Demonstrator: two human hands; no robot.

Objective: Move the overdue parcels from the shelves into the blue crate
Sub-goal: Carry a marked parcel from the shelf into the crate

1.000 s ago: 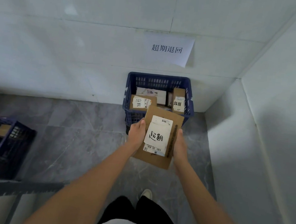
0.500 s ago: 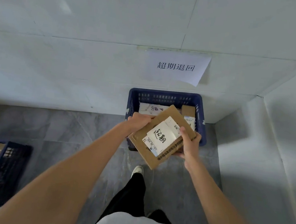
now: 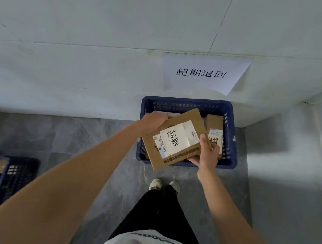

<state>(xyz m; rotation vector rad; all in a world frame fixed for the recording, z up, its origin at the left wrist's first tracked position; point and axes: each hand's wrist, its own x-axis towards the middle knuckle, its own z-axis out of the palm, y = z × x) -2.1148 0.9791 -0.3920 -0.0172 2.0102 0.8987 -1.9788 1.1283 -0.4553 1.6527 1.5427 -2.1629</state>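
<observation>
Both hands hold 1 flat cardboard parcel (image 3: pixel 176 141), tilted and skewed, above the near half of the blue crate (image 3: pixel 233 129) that stands on the floor against the wall, under a paper sign (image 3: pixel 203 73). The left hand (image 3: pixel 153 120) grips the parcel's far left corner with curled fingers; the right hand (image 3: pixel 207 153) pinches its near right edge, thumb on top and fingers beneath. The near left corner of the parcel overhangs the crate's front rim, so the step in hand reads as the drop-in, not yet finished. To do it well, I would push the parcel a little farther toward the wall until all 4 corners sit inside the rim, level it, then lower it flat before letting go, with the white handwritten label (image 3: pixel 174 140) facing up. At least 1 other labelled box (image 3: pixel 214 127) already lies inside at the right, so setting this one to the left of it should keep it from tipping. A second dark crate (image 3: pixel 11 173) stands at the far left.
</observation>
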